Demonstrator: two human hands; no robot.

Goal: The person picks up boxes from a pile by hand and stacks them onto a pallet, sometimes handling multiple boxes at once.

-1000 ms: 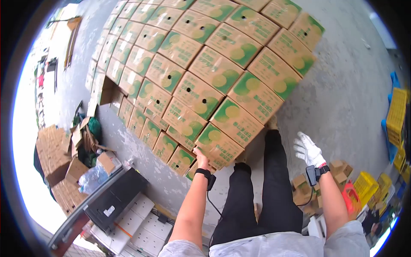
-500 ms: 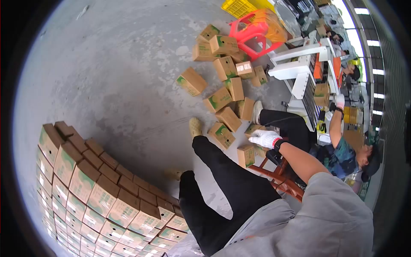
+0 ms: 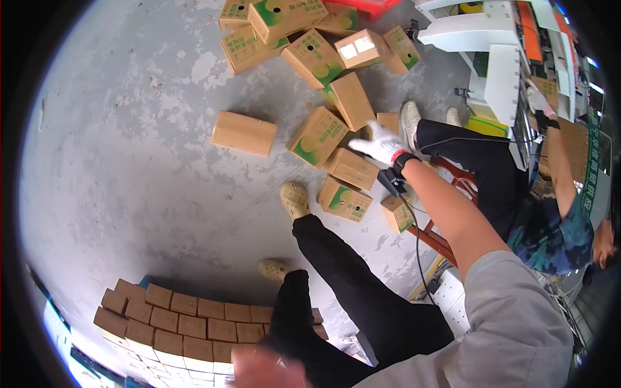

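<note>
Right now the right hand, in a white glove, is spread wide and holds nothing. It hovers over a cluster of loose cartons on the concrete floor, right of centre in the frame. A black wrist device with a cable is strapped just behind it. The nearest carton lies just beneath the fingers, and a green-printed carton sits tilted just to its left. An upright carton stands near above them. Whether the glove touches any of these cannot be told. More scattered cartons lie toward the top of the frame. One plain carton rests apart at upper left. The left hand is a blur at the bottom edge, so its grip cannot be made out. At lower left a neat stack of cartons stands, well apart from the loose ones. Judging by this, much is already piled, while a dozen or so cartons remain unstacked and none is in hand. At right, a co-worker sits on a red chair beside a white machine.
</note>
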